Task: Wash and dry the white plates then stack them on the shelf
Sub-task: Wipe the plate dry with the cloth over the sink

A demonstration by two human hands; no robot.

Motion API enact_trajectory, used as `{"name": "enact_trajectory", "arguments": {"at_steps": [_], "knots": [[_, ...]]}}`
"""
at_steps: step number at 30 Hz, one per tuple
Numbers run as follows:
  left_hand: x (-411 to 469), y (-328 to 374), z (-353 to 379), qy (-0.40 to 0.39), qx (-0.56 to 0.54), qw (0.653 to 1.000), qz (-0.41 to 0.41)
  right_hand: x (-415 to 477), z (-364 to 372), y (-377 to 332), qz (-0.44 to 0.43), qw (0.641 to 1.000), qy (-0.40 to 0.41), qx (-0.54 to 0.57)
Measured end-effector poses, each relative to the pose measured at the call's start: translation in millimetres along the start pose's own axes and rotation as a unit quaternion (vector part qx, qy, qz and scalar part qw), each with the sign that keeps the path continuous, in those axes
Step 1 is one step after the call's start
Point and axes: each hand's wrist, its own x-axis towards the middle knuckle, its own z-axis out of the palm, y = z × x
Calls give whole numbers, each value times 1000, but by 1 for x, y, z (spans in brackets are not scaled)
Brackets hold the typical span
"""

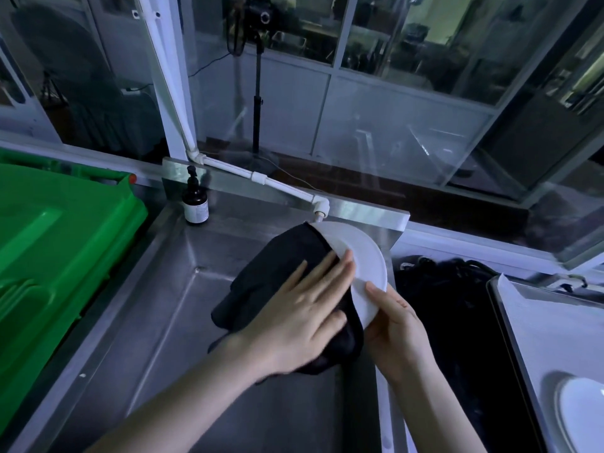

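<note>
Plate is tilted on edge over the sink, near rim pinched by the right hand, thumb on the face, fingers behind; the left hand presses the black cloth flat on it, fingers straight, slightly apart. Best keep the pinch firm and turn the plate so the black cloth reaches the far rim.

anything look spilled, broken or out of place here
Nothing stands out: the white plate looks whole where visible, right hand holds its rim, left hand presses the black cloth on it, and the pump bottle stands upright.
</note>
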Motion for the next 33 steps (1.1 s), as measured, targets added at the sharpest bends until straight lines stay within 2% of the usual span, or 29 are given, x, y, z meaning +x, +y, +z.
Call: {"name": "enact_trajectory", "arguments": {"at_steps": [2, 5, 10, 15, 19, 23, 25, 28, 33], "knots": [[-13, 16, 9, 15, 27, 999, 27, 0, -1, 0, -4, 1000, 8, 14], [-19, 30, 19, 44, 80, 996, 23, 1, 0, 0, 2, 1000, 22, 6], [-17, 12, 21, 82, 106, 990, 40, 1, 2, -1, 10, 1000, 14, 9], [-33, -18, 31, 170, -20, 985, -30, -4, -6, -14, -29, 999, 2, -20], [-18, -35, 26, 215, -168, 956, -110, -12, -9, -17, -13, 998, -21, -50], [7, -49, 2, 183, -236, 943, -147, -20, -13, -10, 25, 997, -32, -64], [15, -50, -9, 142, -190, 964, -124, -22, -11, -5, 43, 995, -45, -80], [21, -36, -17, 92, -76, 992, -46, -21, -4, 0, 59, 991, -68, -99], [11, -9, -13, 49, 7, 998, 34, -15, -3, -4, 62, 987, -89, -117]]}}
